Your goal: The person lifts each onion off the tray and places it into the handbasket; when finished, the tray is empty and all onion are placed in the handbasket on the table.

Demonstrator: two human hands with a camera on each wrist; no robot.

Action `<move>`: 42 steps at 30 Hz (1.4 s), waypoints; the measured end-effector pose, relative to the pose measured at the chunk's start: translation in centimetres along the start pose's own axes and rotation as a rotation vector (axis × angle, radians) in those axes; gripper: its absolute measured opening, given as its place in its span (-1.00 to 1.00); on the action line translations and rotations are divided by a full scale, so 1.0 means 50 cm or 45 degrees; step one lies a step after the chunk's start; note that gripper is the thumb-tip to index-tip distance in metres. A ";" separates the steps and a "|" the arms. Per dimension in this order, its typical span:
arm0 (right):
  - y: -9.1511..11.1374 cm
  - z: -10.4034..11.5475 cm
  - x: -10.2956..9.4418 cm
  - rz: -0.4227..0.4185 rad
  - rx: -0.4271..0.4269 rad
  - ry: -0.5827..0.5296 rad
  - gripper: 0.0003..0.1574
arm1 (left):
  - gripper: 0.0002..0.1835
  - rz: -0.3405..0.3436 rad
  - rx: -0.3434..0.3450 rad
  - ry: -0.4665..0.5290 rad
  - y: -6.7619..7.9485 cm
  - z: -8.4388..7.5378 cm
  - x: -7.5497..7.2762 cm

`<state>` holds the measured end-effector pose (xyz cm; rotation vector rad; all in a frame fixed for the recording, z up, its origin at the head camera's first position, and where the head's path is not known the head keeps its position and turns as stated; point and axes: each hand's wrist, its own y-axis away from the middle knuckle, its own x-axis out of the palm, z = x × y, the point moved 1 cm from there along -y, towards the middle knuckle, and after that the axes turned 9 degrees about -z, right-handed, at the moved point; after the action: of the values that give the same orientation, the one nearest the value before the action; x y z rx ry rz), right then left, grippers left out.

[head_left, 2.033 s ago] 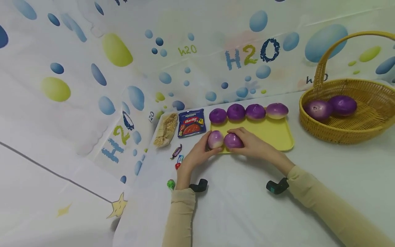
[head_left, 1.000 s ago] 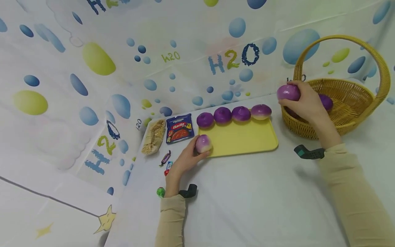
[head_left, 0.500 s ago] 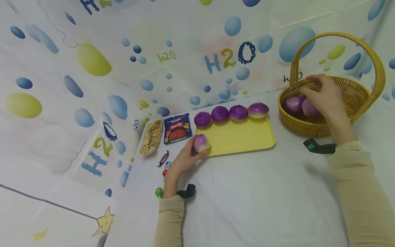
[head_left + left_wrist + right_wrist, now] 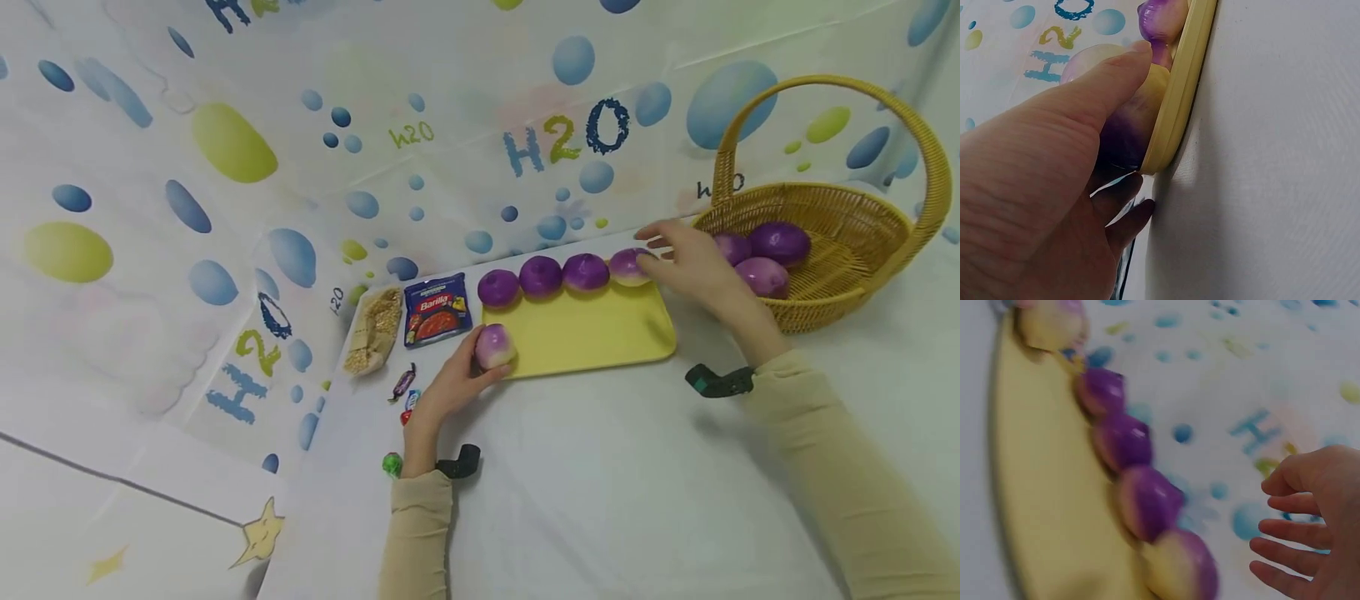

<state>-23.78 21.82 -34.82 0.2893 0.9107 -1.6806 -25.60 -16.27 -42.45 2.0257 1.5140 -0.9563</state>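
My left hand [image 4: 450, 385] holds a purple-and-white onion [image 4: 495, 347] at the near left corner of the yellow tray [image 4: 585, 333]. In the left wrist view the thumb lies across this onion [image 4: 1132, 128]. Along the tray's far edge stand several purple onions [image 4: 541, 277] in a row, the rightmost one [image 4: 626, 267] paler below. My right hand [image 4: 693, 267] hovers by that rightmost onion, fingers spread and holding nothing. The right wrist view shows the hand [image 4: 1310, 525] apart from the row. Three onions, one of them light purple [image 4: 763, 277], lie in the wicker basket [image 4: 862, 250].
Left of the tray lie a blue Barilla pouch [image 4: 437, 310] and a bag of grains [image 4: 375, 332]. Nearer are wrapped candies [image 4: 403, 382] and a green lollipop [image 4: 392, 464]. The basket's tall handle [image 4: 832, 81] arches up at the right. A printed cloth backs the table.
My right hand carried an onion from the tray into the basket, let it go, and moved back left to the row's right end. The left hand keeps its onion at the tray corner.
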 end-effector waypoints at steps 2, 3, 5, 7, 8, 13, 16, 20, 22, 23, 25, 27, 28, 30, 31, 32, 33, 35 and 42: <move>0.006 0.018 0.045 0.071 -0.117 0.027 -0.50 | -0.01 0.004 0.007 0.014 -0.003 -0.002 0.006; 0.011 0.027 0.067 0.113 -0.172 0.041 -0.50 | -0.01 0.011 0.015 0.022 -0.006 -0.003 0.010; 0.028 0.047 0.111 0.196 -0.250 0.047 -0.46 | 0.00 0.031 0.032 0.037 -0.011 -0.005 0.018; 0.046 0.071 0.152 0.290 -0.278 0.025 -0.41 | 0.01 0.043 0.047 0.043 -0.015 -0.004 0.025; 0.052 0.083 0.173 0.322 -0.285 0.010 -0.39 | 0.01 0.048 0.052 0.050 -0.016 -0.005 0.028; 0.060 0.139 0.260 0.372 -0.306 -0.103 -0.22 | -0.01 0.068 0.053 0.058 -0.018 -0.007 0.037; 0.061 0.152 0.298 0.346 -0.267 -0.154 -0.16 | -0.03 0.105 0.078 0.049 -0.020 -0.012 0.043; 0.068 0.148 0.329 0.340 -0.174 -0.171 -0.20 | -0.08 0.139 0.172 0.032 -0.027 -0.019 0.045; 0.070 0.146 0.338 0.342 -0.157 -0.176 -0.22 | -0.08 0.131 0.187 0.019 -0.028 -0.019 0.043; 0.069 0.147 0.340 0.341 -0.156 -0.171 -0.22 | -0.08 0.120 0.184 0.005 -0.027 -0.017 0.041; 0.065 0.146 0.344 0.332 -0.163 -0.169 -0.21 | -0.07 0.102 0.152 -0.014 -0.024 -0.014 0.035; 0.058 0.147 0.342 0.320 -0.164 -0.162 -0.20 | -0.06 0.097 0.129 -0.026 -0.022 -0.010 0.031; 0.055 0.146 0.338 0.316 -0.162 -0.149 -0.19 | -0.05 0.097 0.121 -0.033 -0.021 -0.008 0.029; 0.045 0.145 0.326 0.304 -0.145 -0.123 -0.18 | -0.03 0.100 0.120 -0.040 -0.019 -0.005 0.026; 0.040 0.146 0.318 0.302 -0.141 -0.118 -0.17 | -0.02 0.101 0.115 -0.045 -0.019 -0.003 0.024; 0.035 0.147 0.310 0.298 -0.139 -0.112 -0.17 | -0.01 0.099 0.106 -0.048 -0.018 -0.002 0.022; 0.029 0.149 0.300 0.292 -0.135 -0.102 -0.17 | -0.01 0.095 0.094 -0.055 -0.016 -0.001 0.019; 0.018 0.154 0.279 0.268 -0.120 -0.096 -0.17 | 0.00 0.084 0.068 -0.067 -0.013 0.003 0.013; -0.021 0.155 0.186 0.177 0.085 -0.227 -0.11 | 0.00 0.070 0.013 -0.078 -0.001 0.017 -0.007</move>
<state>-25.71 9.82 -34.95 0.2379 0.6884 -1.5826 -25.93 -17.04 -42.75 2.0159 1.4169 -0.9973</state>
